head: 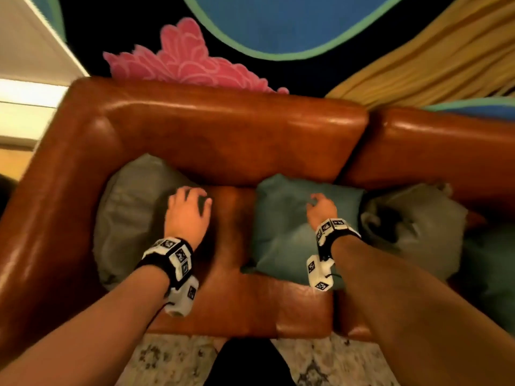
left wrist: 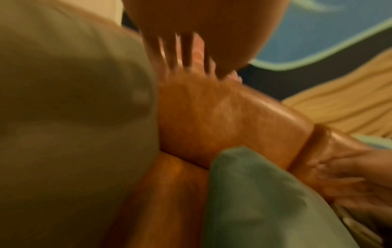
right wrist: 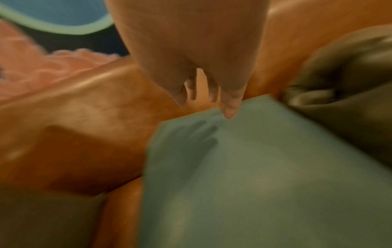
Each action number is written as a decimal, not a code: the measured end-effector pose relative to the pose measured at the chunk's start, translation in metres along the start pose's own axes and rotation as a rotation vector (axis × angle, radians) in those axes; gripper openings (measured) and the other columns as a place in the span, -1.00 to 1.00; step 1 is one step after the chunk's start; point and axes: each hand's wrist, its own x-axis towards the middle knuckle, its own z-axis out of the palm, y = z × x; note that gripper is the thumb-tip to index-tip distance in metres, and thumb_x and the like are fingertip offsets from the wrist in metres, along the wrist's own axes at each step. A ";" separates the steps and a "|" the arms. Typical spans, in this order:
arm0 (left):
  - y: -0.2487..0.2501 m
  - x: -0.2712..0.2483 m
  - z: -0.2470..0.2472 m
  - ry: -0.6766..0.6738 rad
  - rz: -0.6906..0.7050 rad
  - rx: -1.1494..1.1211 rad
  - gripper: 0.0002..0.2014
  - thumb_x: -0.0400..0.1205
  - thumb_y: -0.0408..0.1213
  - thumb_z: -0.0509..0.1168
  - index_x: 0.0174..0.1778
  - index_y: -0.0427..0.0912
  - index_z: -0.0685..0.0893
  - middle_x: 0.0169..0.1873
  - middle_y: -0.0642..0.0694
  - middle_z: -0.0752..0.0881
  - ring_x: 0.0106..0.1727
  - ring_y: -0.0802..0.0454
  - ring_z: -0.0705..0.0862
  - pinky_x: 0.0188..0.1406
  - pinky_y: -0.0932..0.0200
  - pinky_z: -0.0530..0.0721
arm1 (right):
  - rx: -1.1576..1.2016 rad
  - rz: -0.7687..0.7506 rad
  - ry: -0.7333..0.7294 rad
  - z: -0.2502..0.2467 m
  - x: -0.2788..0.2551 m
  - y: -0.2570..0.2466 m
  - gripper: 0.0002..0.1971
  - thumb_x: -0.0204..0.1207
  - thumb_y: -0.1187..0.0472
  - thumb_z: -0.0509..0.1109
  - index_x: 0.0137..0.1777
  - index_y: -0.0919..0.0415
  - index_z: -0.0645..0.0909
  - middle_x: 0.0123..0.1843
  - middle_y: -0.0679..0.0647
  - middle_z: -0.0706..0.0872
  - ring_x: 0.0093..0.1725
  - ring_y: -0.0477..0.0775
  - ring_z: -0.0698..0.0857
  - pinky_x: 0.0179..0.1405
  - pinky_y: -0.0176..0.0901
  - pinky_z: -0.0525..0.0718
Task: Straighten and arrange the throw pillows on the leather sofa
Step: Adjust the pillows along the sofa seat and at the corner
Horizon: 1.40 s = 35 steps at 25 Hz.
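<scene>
Head view: the leather sofa (head: 223,129) fills mid-frame. Grey pillow (head: 131,215) lies at centre left in the sofa corner; teal pillow (head: 281,232) at centre, against the backrest. Left hand (head: 188,213), fingers spread, rests at the grey pillow's edge. Right hand (head: 322,208), fingers loosely apart, appears to touch the teal pillow; blur prevents confirmation.

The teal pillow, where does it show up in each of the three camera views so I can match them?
Head: the teal pillow lies right of centre on the seat, under the right hand.
Left wrist: lower right, beside the grey pillow.
Right wrist: fills the lower right, below the fingertips.
Shared landmark: the brown leather sofa back, behind the pillow in all three.
</scene>
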 end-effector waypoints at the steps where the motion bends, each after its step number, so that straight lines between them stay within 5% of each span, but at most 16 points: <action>1: 0.011 0.007 0.019 -0.163 0.025 -0.052 -0.88 0.63 -0.13 0.29 0.03 0.03 0.68 0.13 -0.19 0.68 0.15 -0.28 0.66 0.19 -0.11 0.62 | 0.008 0.050 0.029 -0.010 0.005 0.024 -0.61 0.60 0.20 0.30 0.42 0.20 0.55 0.34 0.36 0.64 0.30 0.36 0.64 0.34 0.07 0.59; 3: 0.030 0.010 0.058 -0.528 -0.017 -0.069 -0.90 0.64 -0.19 0.29 -0.10 0.08 0.70 0.04 -0.20 0.78 0.11 -0.24 0.73 0.15 0.00 0.65 | 0.007 0.126 0.057 -0.024 0.017 0.068 -0.62 0.61 0.23 0.30 0.41 0.23 0.56 0.35 0.36 0.64 0.36 0.37 0.60 0.38 0.07 0.54; 5: 0.043 0.002 0.095 -0.824 -0.070 -0.033 -0.80 0.70 -0.13 0.27 0.10 -0.05 0.76 0.17 -0.21 0.78 0.24 -0.20 0.71 0.19 0.08 0.61 | -0.025 0.185 0.041 -0.031 0.025 0.103 -0.61 0.63 0.22 0.27 0.43 0.32 0.52 0.41 0.36 0.59 0.45 0.39 0.50 0.44 0.05 0.41; 7: 0.055 -0.009 0.128 -0.918 -0.203 -0.071 -0.60 0.73 -0.02 0.20 0.30 -0.23 0.70 0.24 -0.29 0.74 0.27 -0.23 0.70 0.14 0.10 0.60 | -0.015 0.307 0.044 -0.031 0.032 0.132 -0.54 0.64 0.12 0.28 0.49 0.32 0.43 0.51 0.37 0.44 0.45 0.46 0.48 0.45 0.11 0.41; 11: 0.064 -0.025 0.175 -0.793 -0.476 -0.179 -0.36 0.62 0.30 0.16 0.32 -0.20 0.67 0.21 -0.26 0.76 0.20 -0.23 0.72 0.15 0.11 0.60 | -0.019 0.353 0.053 -0.019 0.040 0.153 -0.35 0.59 -0.07 0.36 0.56 0.29 0.33 0.53 0.37 0.24 0.30 0.58 0.55 0.40 0.21 0.50; 14: 0.066 -0.030 0.186 -0.828 -0.653 -0.228 -0.11 0.46 0.53 0.10 0.31 -0.23 0.68 0.21 -0.24 0.76 0.20 -0.22 0.73 0.30 0.05 0.63 | -0.010 0.313 -0.027 -0.015 0.046 0.153 -0.26 0.57 -0.21 0.31 0.59 0.27 0.30 0.58 0.34 0.14 0.38 0.56 0.49 0.45 0.22 0.48; 18: 0.066 -0.028 0.182 -0.874 -0.695 -0.274 0.05 0.31 0.67 0.02 0.31 -0.21 0.69 0.22 -0.21 0.76 0.18 -0.19 0.74 0.34 0.00 0.63 | -0.046 0.300 -0.203 -0.020 0.039 0.141 -0.20 0.57 -0.32 0.21 0.69 0.12 0.17 0.68 0.28 -0.13 0.53 0.52 0.37 0.56 0.13 0.35; 20: 0.069 -0.023 0.163 -0.904 -0.722 -0.293 0.17 0.12 0.76 0.08 0.32 -0.17 0.69 0.22 -0.16 0.77 0.18 -0.17 0.74 0.28 0.01 0.64 | -0.069 0.306 -0.279 -0.023 0.037 0.128 -0.17 0.55 -0.38 0.17 0.69 0.09 0.17 0.69 0.29 -0.09 0.57 0.50 0.32 0.59 0.16 0.33; 22: 0.092 -0.017 0.127 -0.976 -0.727 -0.323 0.03 0.26 0.62 0.23 0.37 -0.20 0.64 0.30 -0.18 0.72 0.28 -0.19 0.70 0.02 0.09 0.60 | -0.029 0.264 -0.366 -0.032 0.035 0.106 -0.17 0.49 -0.45 0.15 0.62 0.08 0.33 0.66 0.28 0.22 0.57 0.42 0.35 0.54 0.22 0.44; 23: 0.099 -0.014 0.115 -0.965 -0.731 -0.369 -0.14 0.45 0.39 0.31 0.43 -0.28 0.58 0.37 -0.24 0.67 0.36 -0.23 0.65 -0.04 0.10 0.56 | 0.032 0.222 -0.399 -0.036 0.034 0.097 -0.22 0.50 -0.41 0.19 0.58 0.09 0.41 0.62 0.24 0.37 0.56 0.35 0.41 0.50 0.19 0.49; 26: 0.128 -0.018 0.075 -0.859 -0.823 -0.475 -0.41 0.66 -0.14 0.36 0.52 -0.43 0.44 0.46 -0.34 0.55 0.46 -0.33 0.54 0.11 -0.06 0.55 | 0.104 0.195 -0.422 -0.041 0.035 0.093 -0.43 0.62 -0.08 0.32 0.55 0.18 0.47 0.55 0.13 0.52 0.54 0.22 0.48 0.52 -0.01 0.47; 28: 0.110 -0.019 0.097 -0.826 -0.823 -0.468 -0.39 0.63 -0.10 0.39 0.48 -0.44 0.48 0.41 -0.34 0.59 0.30 -0.26 0.64 0.06 -0.01 0.61 | 0.026 0.326 -0.347 -0.031 0.040 0.115 -0.44 0.65 -0.05 0.24 0.51 0.31 0.48 0.53 0.27 0.54 0.51 0.31 0.51 0.50 0.04 0.47; 30: 0.086 -0.029 0.122 -0.805 -0.794 -0.433 -0.22 0.47 0.19 0.46 0.41 -0.37 0.58 0.30 -0.29 0.69 0.09 -0.16 0.68 0.14 0.02 0.71 | 0.048 0.510 -0.296 -0.019 0.039 0.140 -0.25 0.60 -0.24 0.19 0.58 0.36 0.36 0.57 0.34 0.47 0.53 0.37 0.48 0.54 0.12 0.41; 32: 0.066 -0.040 0.143 -0.764 -0.747 -0.428 0.00 0.22 0.48 0.43 0.40 -0.23 0.61 0.26 -0.20 0.74 0.17 -0.17 0.72 0.32 -0.09 0.67 | 0.096 0.629 -0.234 -0.007 0.034 0.158 -0.03 0.50 -0.41 0.22 0.65 0.36 0.18 0.63 0.35 0.34 0.59 0.39 0.38 0.61 0.14 0.30; 35: 0.049 -0.048 0.157 -0.776 -0.740 -0.445 -0.05 0.33 0.50 0.32 0.48 -0.13 0.52 0.38 -0.18 0.65 0.35 -0.20 0.65 0.40 -0.14 0.60 | 0.231 0.582 -0.260 0.007 0.033 0.170 0.11 0.38 -0.48 0.29 0.68 0.34 0.11 0.67 0.31 0.29 0.63 0.35 0.32 0.67 0.09 0.18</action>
